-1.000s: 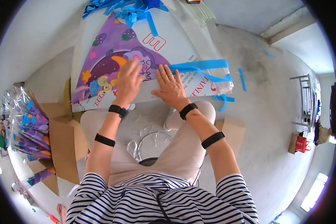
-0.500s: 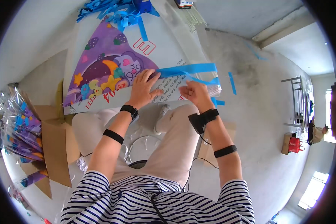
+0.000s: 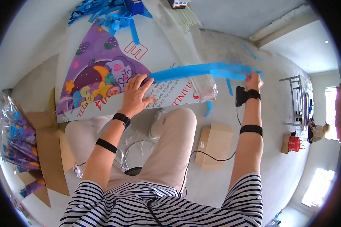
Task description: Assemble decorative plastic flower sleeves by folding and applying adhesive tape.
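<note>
Right hand (image 3: 255,80): fingers curled on the end of a blue strip (image 3: 185,72), well right of the purple sheet (image 3: 96,56). Half a second ago they were near the lower board edge, strip doubled back — now it stretches out long and ribbon-flat. Left hand (image 3: 137,96): fingers loosely spread at the sheet's right corner, by the strip's near end. Sheet curved-sided, tapering, cartoon-printed; white board (image 3: 155,49) beneath it. Tangled blue strips (image 3: 98,13) by its tip — brown cardboard box (image 3: 51,159) lower left of it.
</note>
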Demonstrator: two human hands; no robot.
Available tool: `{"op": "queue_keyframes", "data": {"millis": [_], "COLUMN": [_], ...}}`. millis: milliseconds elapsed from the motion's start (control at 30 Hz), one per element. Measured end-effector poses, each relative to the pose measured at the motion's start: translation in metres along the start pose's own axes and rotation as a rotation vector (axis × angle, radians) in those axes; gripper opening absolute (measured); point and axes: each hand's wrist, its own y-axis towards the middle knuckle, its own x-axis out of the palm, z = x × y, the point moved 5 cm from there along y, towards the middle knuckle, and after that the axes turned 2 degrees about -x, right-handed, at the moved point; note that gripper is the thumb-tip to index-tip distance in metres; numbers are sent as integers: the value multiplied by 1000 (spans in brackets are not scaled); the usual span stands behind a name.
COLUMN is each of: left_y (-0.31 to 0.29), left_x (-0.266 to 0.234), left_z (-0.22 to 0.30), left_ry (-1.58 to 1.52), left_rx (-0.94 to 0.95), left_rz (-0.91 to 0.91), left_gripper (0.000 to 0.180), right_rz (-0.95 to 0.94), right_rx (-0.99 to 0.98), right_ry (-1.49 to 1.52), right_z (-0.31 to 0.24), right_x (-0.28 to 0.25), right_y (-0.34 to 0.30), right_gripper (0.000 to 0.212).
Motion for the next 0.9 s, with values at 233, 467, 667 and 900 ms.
{"op": "queue_keyframes", "data": {"millis": [233, 467, 667, 900], "left_y": [3, 8, 11, 14], "left_x": [-1, -2, 2, 3], "left_z": [2, 7, 8, 8], "left_ry": [7, 50, 69, 101], "left_rx": [41, 51, 33, 20], "left_rz": [2, -39, -92, -114], "left_gripper": [75, 75, 79, 80], "right_rz": [-259, -636, -622, -417], "right_rx": [435, 712, 577, 929], "right_ry": [-445, 542, 533, 407], "right_z": [104, 201, 219, 228], "right_x": [-42, 2, 42, 54], "right_y": [-53, -139, -102, -31], "right_gripper": [57, 73, 60, 49]}}
